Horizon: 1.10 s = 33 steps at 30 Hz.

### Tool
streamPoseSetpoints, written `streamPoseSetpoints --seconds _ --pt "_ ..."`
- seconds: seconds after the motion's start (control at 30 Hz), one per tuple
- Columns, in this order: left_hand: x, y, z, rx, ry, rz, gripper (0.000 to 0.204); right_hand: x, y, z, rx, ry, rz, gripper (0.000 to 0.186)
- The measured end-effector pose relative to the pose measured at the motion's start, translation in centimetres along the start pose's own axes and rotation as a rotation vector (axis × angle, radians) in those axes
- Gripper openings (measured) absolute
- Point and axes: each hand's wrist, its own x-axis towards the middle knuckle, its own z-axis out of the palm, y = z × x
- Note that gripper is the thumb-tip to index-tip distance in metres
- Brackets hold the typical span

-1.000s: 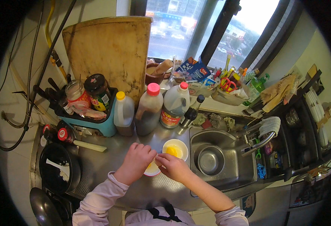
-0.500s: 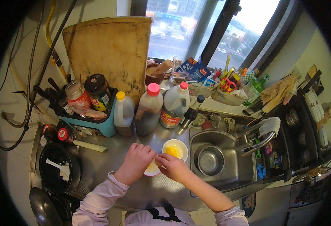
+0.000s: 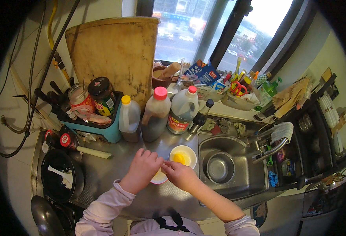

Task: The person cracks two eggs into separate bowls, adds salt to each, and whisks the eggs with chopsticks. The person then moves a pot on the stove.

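Fingertip to fingertip, my left hand [image 3: 144,170] and my right hand [image 3: 180,174] meet over the steel counter. Both are closed, fingers pinched; whatever they hold is hidden between them. Just below them is a red-rimmed bowl [image 3: 159,183], mostly covered by the hands, with pale yellow showing inside. Beyond my right hand stands a white bowl [image 3: 195,158] holding a bright yellow egg yolk [image 3: 179,158] in clear liquid.
Right of the bowls is a sink [image 3: 241,188] with a metal basin [image 3: 220,167] in it. Large bottles [image 3: 156,114] line the back. At left are a blue knife-and-jar rack [image 3: 112,131], a pale green stalk [image 3: 94,152] and a black pot [image 3: 77,181].
My right fingers have shifted slightly left, closer to the left hand. The yolk in the white bowl shows a little rounder. Everything else stays where it was.
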Motion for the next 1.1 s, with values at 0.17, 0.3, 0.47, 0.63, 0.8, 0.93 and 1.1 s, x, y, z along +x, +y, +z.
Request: streamPoseSetpoints --seconds 0.17,0.3,0.47,0.63,0.8,0.93,1.1 --pt "0.03 0.16 0.08 0.059 0.004 0.003 0.012 -0.01 -0.06 -0.21 -0.109 -0.051 -0.062 0.029" --pt "0.1 0.26 -0.06 0.051 0.017 0.003 0.013 0.03 -0.25 -0.51 -0.138 -0.033 -0.074 0.03" --pt "0.08 0.31 0.04 0.084 0.022 0.007 0.008 -0.16 -0.14 -0.44 -0.157 -0.022 -0.077 0.031" --pt "0.03 0.32 0.02 0.064 0.015 0.008 0.012 -0.27 -0.05 -0.35 -0.155 -0.015 -0.076 0.031" --pt "0.06 0.36 -0.2 0.049 0.012 0.005 0.014 -0.26 -0.02 -0.26 -0.156 -0.031 -0.069 0.032" --pt "0.03 0.36 -0.24 0.045 0.024 0.006 0.014 -0.35 0.21 0.0 -0.153 -0.043 -0.068 0.031" --pt "0.08 0.3 -0.22 0.042 0.018 -0.004 0.013 -0.18 0.09 -0.27 -0.126 -0.034 -0.055 0.03"
